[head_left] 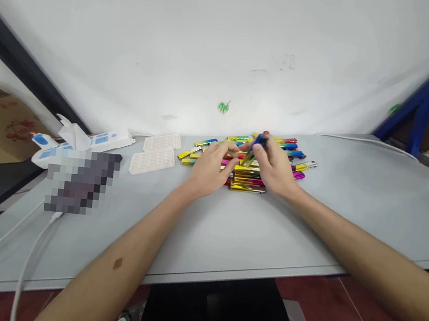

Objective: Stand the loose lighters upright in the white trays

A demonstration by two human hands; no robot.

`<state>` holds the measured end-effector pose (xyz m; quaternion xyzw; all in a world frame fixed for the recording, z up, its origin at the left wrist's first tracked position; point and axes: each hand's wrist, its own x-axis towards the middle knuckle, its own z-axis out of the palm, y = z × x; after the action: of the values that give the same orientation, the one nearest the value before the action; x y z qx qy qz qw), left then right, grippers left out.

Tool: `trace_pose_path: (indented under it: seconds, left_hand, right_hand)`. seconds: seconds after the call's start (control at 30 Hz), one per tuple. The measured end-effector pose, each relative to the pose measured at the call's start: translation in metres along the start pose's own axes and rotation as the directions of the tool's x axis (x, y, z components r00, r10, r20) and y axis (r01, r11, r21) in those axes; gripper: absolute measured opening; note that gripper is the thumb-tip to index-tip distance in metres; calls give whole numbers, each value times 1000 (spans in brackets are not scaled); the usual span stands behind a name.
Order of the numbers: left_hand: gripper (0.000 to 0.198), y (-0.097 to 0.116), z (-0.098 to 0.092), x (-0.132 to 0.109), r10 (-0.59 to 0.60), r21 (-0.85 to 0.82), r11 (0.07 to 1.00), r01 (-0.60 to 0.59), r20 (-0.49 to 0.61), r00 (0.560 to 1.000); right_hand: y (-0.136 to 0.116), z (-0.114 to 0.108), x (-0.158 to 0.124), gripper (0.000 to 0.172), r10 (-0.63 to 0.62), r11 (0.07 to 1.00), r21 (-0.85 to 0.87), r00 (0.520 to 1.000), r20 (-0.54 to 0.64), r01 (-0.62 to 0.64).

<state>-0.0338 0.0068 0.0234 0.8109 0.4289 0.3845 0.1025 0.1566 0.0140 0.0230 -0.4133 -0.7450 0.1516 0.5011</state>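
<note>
My right hand (277,169) pinches a shiny blue-and-gold lighter (250,156), tilted, above a pile of similar lighters. My left hand (212,168) is beside it at the left, thumb and fingers apart and curved, with nothing seen between them. Beneath both hands the metallic lighters (248,188) lie loosely heaped in yellow, blue, red and magenta. Some of the pile is hidden by my hands.
Two white sheets with rows of small dots (153,161) lie left of the pile. Farther left are a white power strip (105,141), a blurred-out dark object (85,182) and white cables (37,239). A white wall (195,51) rises behind the grey table (206,241).
</note>
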Motion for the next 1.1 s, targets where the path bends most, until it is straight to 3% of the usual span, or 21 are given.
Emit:
trace_pose_path:
  seconds: [0.17, 0.27, 0.33, 0.43, 0.6, 0.73, 0.87, 1.1]
  left_hand:
    - [22, -18, -15, 6, -160, 381, 904, 192, -114, 981]
    - [30, -39, -29, 6, -283, 513, 783, 351, -209, 936]
    - [37, -53, -37, 3, -355, 555, 708, 437, -255, 899]
    - [45, -67, -45, -6, -462, 578, 615, 536, -287, 839]
    - [54, -71, -46, -16, -526, 645, 568, 512, -194, 828]
    - [60, -65, -41, -19, -535, 696, 536, 478, -159, 830]
    - [64, -58, -43, -30, -538, 701, 561, 441, -96, 837]
    - [74, -41, -54, -57, -587, 650, 571, 502, -104, 803]
  right_hand:
    - [0, -3, 1, 15, 26, 1000, -16, 997, -78, -27]
    - [0, -6, 3, 15, 47, 995, -85, 998, -47, -51]
    - [-1, -8, 4, 6, 48, 991, -127, 999, 0, -48]
    - [0, -11, 4, 27, 35, 991, -129, 998, 53, -28]
    - [5, -13, 4, 45, -16, 998, -65, 996, 84, 22]
    - [7, -11, 5, 39, -37, 999, -32, 995, 98, 40]
    - [7, -9, 4, 33, -62, 997, 44, 989, 135, 56]
    - [5, -6, 1, 34, -68, 996, 71, 987, 145, 58]
